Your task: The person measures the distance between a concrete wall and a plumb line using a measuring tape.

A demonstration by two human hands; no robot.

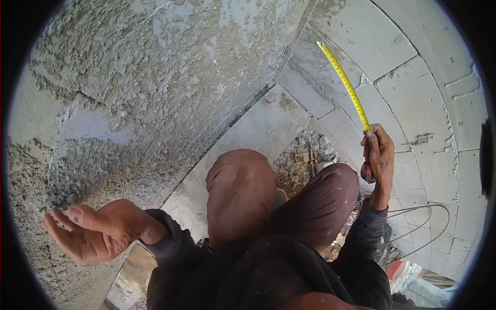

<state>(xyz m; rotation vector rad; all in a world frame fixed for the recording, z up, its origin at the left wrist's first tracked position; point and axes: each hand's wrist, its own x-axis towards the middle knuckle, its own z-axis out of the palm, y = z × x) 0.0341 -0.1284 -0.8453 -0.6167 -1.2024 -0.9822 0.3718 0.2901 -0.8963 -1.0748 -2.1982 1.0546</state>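
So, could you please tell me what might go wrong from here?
Only the right hand holds the yellow tape, and no hand steadies its far end, so it might bend or swing out of line. Loose rubble lies near the knees, so footing could perhaps shift.

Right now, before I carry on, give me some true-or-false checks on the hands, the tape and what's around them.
1. The right hand holds the tape. True.
2. The left hand grips a trowel. False: the left hand is open, with nothing visible in it.
3. The tape is fully wound in. False: its yellow blade is out.
4. Rubble shows between the knees. True.
5. The left-side wall is smooth. False: that wall is rough.
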